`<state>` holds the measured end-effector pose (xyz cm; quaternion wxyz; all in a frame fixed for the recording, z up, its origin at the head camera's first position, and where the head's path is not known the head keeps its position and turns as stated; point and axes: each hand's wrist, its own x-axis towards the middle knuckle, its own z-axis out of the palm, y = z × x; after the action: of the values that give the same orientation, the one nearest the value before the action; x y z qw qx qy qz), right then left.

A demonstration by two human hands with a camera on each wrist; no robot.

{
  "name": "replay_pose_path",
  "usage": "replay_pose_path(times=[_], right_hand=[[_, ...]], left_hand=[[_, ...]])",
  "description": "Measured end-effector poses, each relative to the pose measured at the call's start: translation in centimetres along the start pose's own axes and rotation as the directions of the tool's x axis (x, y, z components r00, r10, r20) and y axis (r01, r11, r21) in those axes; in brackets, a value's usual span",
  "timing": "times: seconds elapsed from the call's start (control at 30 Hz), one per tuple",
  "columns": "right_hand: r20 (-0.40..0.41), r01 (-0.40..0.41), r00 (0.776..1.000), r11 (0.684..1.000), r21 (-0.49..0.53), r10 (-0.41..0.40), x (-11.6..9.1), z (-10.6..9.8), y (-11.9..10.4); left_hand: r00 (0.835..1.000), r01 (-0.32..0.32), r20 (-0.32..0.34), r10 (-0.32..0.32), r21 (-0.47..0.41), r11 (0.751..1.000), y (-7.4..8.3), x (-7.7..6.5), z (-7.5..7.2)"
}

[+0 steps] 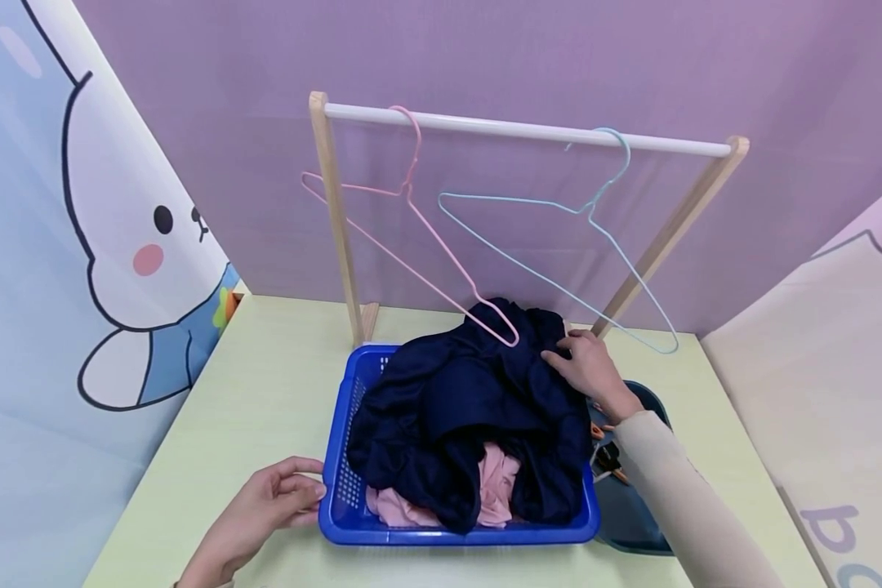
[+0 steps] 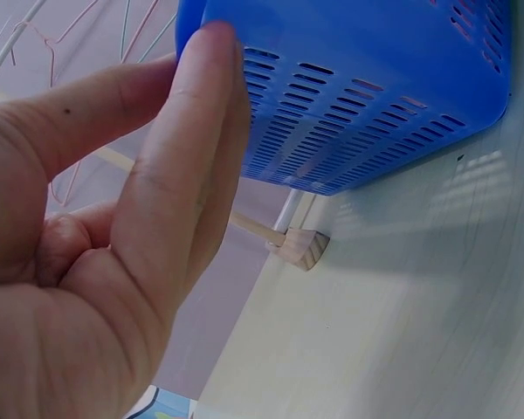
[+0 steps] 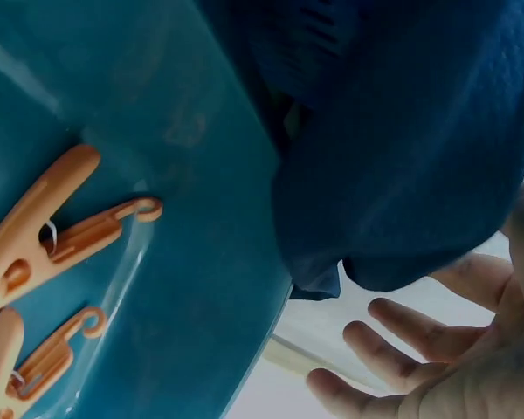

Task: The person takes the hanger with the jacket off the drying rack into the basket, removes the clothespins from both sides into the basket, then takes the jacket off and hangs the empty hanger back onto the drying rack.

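A blue plastic basket (image 1: 336,457) holds a heap of dark navy clothing (image 1: 478,400), with pink cloth (image 1: 496,486) showing beneath at the front. My left hand (image 1: 279,498) is at the basket's left side. In the left wrist view its thumb and finger pinch the basket's rim (image 2: 190,22). At the heap's far right edge, my right hand (image 1: 588,367) touches the navy fabric. From the right wrist camera, the fingers (image 3: 402,367) look spread and fairly straight beside the hanging cloth (image 3: 402,175), which hides part of the hand.
Behind the basket stands a rack with a white rail (image 1: 478,125) and wooden legs. A pink hanger (image 1: 441,237) and a light blue hanger (image 1: 559,204) hang there; the pink one overlaps the clothing. Right of the basket is a dark teal bin (image 1: 632,514) holding orange clothespins (image 3: 35,227).
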<state>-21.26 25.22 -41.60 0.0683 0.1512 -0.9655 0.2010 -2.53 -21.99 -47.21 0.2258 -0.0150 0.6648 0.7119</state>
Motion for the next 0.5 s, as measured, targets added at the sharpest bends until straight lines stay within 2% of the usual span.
replay_pose_path(times=[0.13,0.37,0.5], right_hand=[[-0.103,0.074,0.992,0.997,0.024,-0.071,0.2,0.2,-0.1],[-0.224,0.133,0.967,0.991,0.026,-0.124,-0.6,-0.1,-2.0],[-0.301,0.222,0.931,0.975,0.015,-0.207,-1.6,-0.9,-4.0]], left_hand=[[1.000,0.001,-0.002,-0.001,0.004,1.000,0.0,0.0,0.1],[1.000,0.008,0.001,-0.008,0.000,1.000,0.0,0.0,0.0],[1.000,0.007,0.005,-0.007,-0.001,1.000,0.1,0.1,0.0]])
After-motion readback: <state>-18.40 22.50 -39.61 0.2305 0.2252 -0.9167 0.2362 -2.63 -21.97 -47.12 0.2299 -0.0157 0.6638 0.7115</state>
